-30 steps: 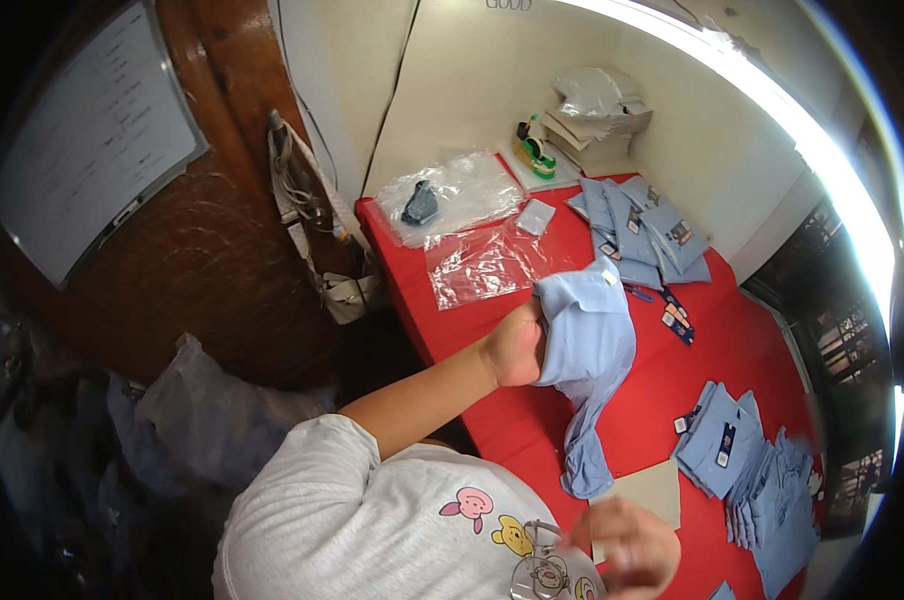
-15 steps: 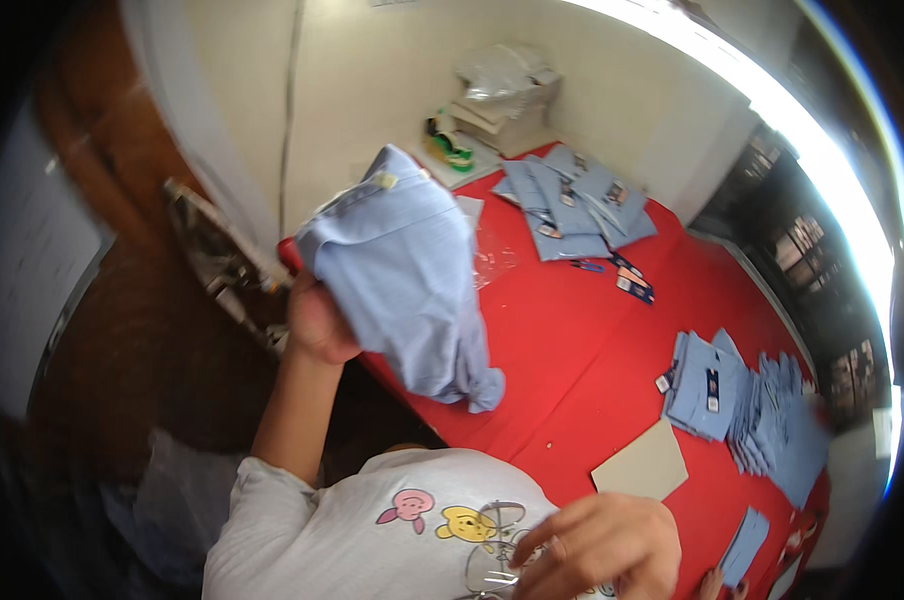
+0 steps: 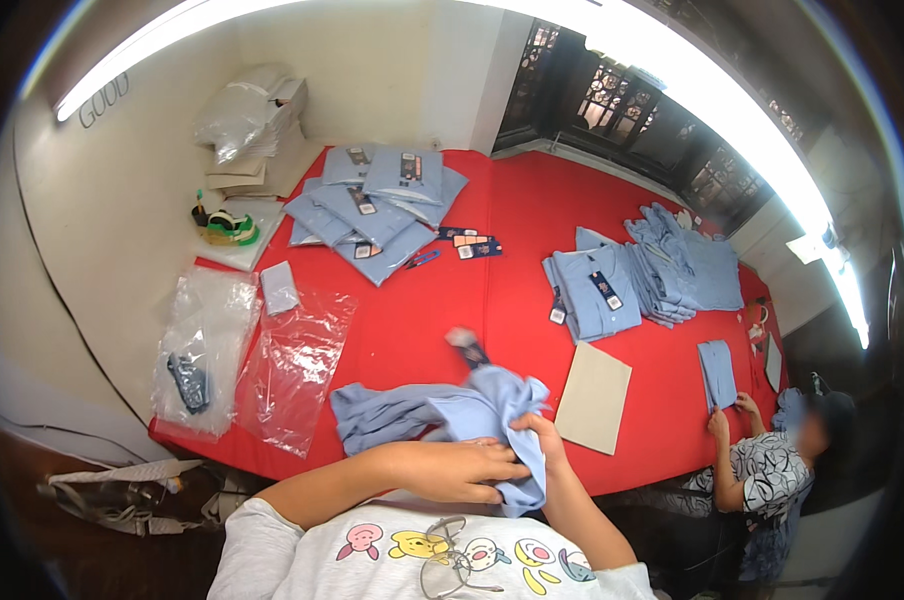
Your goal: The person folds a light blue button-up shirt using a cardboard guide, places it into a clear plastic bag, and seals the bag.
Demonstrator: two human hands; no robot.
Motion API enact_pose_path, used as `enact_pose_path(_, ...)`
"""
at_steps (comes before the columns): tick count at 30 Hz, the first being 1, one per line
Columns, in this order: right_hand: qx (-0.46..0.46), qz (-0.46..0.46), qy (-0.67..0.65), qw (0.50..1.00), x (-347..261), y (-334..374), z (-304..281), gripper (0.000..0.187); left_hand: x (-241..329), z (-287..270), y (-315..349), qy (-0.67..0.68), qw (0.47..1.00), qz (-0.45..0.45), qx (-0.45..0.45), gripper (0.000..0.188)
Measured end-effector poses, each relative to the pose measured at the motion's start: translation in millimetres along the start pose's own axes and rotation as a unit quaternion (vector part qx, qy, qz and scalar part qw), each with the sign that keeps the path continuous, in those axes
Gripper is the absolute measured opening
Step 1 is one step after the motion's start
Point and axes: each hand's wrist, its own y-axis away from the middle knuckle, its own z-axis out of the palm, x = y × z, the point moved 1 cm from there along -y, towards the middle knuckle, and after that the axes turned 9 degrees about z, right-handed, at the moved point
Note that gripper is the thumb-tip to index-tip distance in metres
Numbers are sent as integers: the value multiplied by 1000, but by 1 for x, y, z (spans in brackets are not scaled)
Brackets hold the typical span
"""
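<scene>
A light blue shirt [image 3: 392, 412] lies bunched at the near edge of the red table, partly hanging over it in front of my chest. My right hand [image 3: 545, 445] is closed on the cloth at its right side, thumb on top. Across the fabric lies my left hand [image 3: 462, 470], palm down, fingers stretched out. A dark hang tag [image 3: 466, 346] sticks up from the far side of the shirt, smeared by motion. Just right of the shirt rests a beige cardboard sheet [image 3: 594, 398].
Bagged blue shirts [image 3: 377, 205] are piled at the back, with loose tags [image 3: 477, 246] beside them. Plastic bags [image 3: 297, 370] and a tape dispenser [image 3: 230, 228] sit left. Folded shirts [image 3: 597, 290] lie right; beyond, a co-worker [image 3: 772, 465] handles blue cloth.
The shirt, earlier held up on the left by my left hand, is now down at the table edge. My right hand has come onto it. The view has turned right.
</scene>
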Motion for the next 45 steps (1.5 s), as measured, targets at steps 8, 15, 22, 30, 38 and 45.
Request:
enact_pose_path(8, 29, -314, 17, 949, -120, 49, 1, 71, -251, 22, 32, 72, 748, -110, 650, 38)
enact_pose_path(15, -63, -390, 159, 905, -311, 28, 47, 58, -269, 57, 51, -351, 757, -315, 453, 50)
enact_pose_path(22, -65, -463, 196, 862, -467, -44, 90, 41, -269, 54, 49, -364, 733, -346, 458, 56)
enact_pose_path(30, 32, -386, 222, 895, -547, -212, 3, 35, -266, 48, 42, -350, 744, -351, 448, 59)
enact_pose_path(38, 237, -462, 451, 725, -547, -298, -16, 108, -258, 49, 49, -349, 737, -362, 451, 59)
enact_pose_path(45, 299, -549, 576, 527, -418, -282, -63, 75, -262, 50, 50, -350, 741, -352, 452, 61)
